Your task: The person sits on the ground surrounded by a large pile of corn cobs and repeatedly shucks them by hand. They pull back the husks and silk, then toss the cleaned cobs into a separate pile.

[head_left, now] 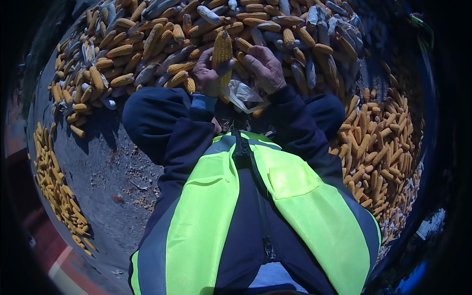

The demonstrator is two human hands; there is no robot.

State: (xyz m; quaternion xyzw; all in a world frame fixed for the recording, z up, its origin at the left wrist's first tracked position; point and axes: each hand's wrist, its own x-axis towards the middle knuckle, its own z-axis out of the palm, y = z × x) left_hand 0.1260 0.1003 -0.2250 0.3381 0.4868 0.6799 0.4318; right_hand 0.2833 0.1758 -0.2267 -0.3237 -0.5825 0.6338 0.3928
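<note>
Upright in my left hand [207, 75] is a yellow corn cob [222, 49], bare of husk along its upper length. My thumb wraps across its lower part. Loose pale husk [245, 94] hangs just below the cob, between my two hands. My right hand [266, 70] is a short way to the right of the cob, thumb and fingers curled and apart, with no thing visible in its grasp. Both hands are above a wide heap of corn [155, 40], where bare yellow cobs mix with ones in dry whitish husks.
Bare yellow cobs form a second pile [376, 147] on my right. A smaller cob pile [59, 188] lies at far left. Grey ground [121, 191] with scattered kernels shows beside my bent left knee [147, 118]. Another person's hi-vis sleeve or vest [422, 27] appears at upper right.
</note>
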